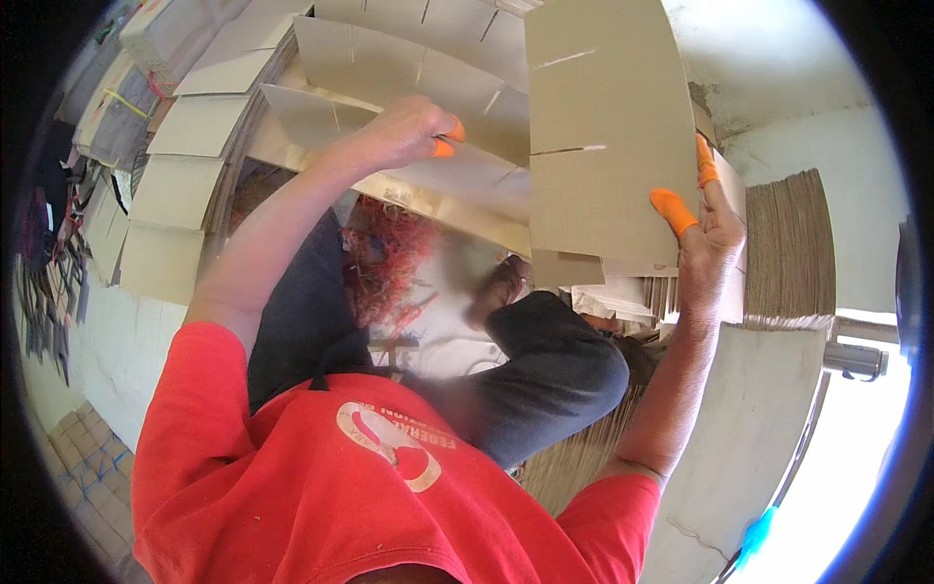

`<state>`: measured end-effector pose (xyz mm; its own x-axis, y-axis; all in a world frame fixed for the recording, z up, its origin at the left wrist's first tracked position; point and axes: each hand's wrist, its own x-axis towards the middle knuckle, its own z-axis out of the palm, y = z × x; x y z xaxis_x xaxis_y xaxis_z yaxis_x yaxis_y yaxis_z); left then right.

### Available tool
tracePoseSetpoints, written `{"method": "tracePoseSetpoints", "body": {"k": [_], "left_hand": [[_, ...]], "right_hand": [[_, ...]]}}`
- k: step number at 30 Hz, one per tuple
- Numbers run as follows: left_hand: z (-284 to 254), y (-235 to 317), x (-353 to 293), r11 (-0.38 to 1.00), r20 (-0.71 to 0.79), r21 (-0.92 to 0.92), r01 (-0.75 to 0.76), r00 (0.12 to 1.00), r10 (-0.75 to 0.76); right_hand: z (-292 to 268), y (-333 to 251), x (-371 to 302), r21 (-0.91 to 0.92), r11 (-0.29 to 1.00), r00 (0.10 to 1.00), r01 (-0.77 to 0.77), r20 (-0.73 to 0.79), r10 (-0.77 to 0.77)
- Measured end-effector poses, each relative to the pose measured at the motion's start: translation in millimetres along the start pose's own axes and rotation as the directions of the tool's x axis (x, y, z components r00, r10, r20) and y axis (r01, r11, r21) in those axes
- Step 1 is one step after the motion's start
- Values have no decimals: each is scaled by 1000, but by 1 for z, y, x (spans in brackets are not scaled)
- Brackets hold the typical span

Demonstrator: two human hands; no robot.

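My right hand point(708, 241) grips the lower right edge of a flat slotted cardboard sheet point(603, 127), with orange finger covers on the thumb and forefinger. My left hand point(409, 131), also with orange fingertip covers, is closed on the edge of another slotted cardboard sheet point(409, 73) further left. Both sheets are held up in front of me, the right one overlapping the left. Below them are my red shirt and dark trousers.
Stacks of flat cardboard blanks point(195, 136) lie fanned out at the left. A tall stack of cardboard sheets point(788, 243) stands at the right by a pale wall. Red string or scrap point(384, 248) lies on the floor. A bright window opening point(856, 438) is at the lower right.
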<state>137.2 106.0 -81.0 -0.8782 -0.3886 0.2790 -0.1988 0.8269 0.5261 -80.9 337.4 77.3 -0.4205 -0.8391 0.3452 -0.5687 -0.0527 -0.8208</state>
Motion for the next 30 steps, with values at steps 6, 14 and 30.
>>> {"method": "tracePoseSetpoints", "body": {"k": [6,14,30], "left_hand": [[3,-1,-3,1000,-57,-1,-13,998,13],[4,5,1,1000,-68,-25,5,998,-7],[7,0,6,999,-47,-18,34,998,-35]], "right_hand": [[13,-5,6,-9,999,999,-38,-30,38],[19,7,5,-176,977,984,-123,103,143],[23,7,24,-65,996,987,-67,139,76]]}}
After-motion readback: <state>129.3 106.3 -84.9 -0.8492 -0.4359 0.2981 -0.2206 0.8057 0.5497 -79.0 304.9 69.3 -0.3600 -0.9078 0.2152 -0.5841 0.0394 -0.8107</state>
